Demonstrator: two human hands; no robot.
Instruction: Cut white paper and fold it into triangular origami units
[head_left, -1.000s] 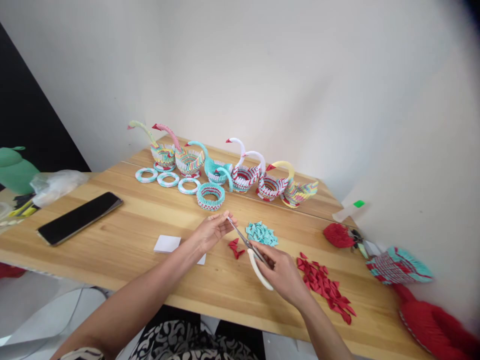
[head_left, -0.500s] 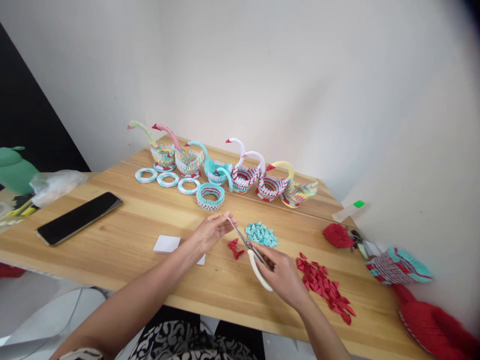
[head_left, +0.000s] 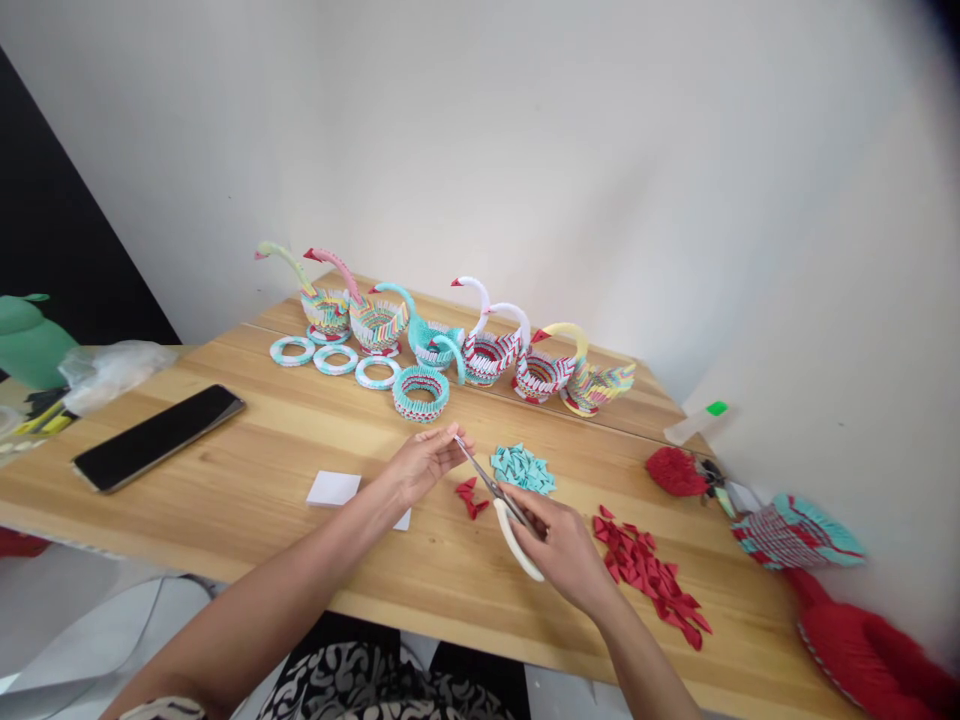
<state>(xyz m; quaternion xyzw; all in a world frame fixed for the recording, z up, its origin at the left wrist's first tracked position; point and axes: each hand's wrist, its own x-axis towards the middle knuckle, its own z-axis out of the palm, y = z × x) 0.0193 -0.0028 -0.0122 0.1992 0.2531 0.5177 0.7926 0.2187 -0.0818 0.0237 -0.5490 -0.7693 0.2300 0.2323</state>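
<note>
My right hand (head_left: 556, 548) is closed around the white handles of a pair of scissors (head_left: 496, 492), whose blades point up and left. The blade tips meet the fingertips of my left hand (head_left: 429, 462), which are pinched together. A small pale piece seems to be between those fingers, too small to name. Below the blades lie a few folded red paper pieces (head_left: 471, 498). A pile of folded turquoise paper pieces (head_left: 523, 468) is just behind the scissors. Beneath my left forearm, white paper sheets (head_left: 334, 488) lie partly covered.
Several folded-paper swans (head_left: 379, 325) stand in a row at the back, with three paper rings (head_left: 376, 372) and a turquoise round basket (head_left: 421, 393) before them. A phone (head_left: 159, 437) lies left. Red pieces (head_left: 649, 575) are heaped right, near a green-capped bottle (head_left: 697, 423).
The scissors' handles have shifted very slightly to the left. Both hands otherwise keep the same place, and the things on the table have not moved.
</note>
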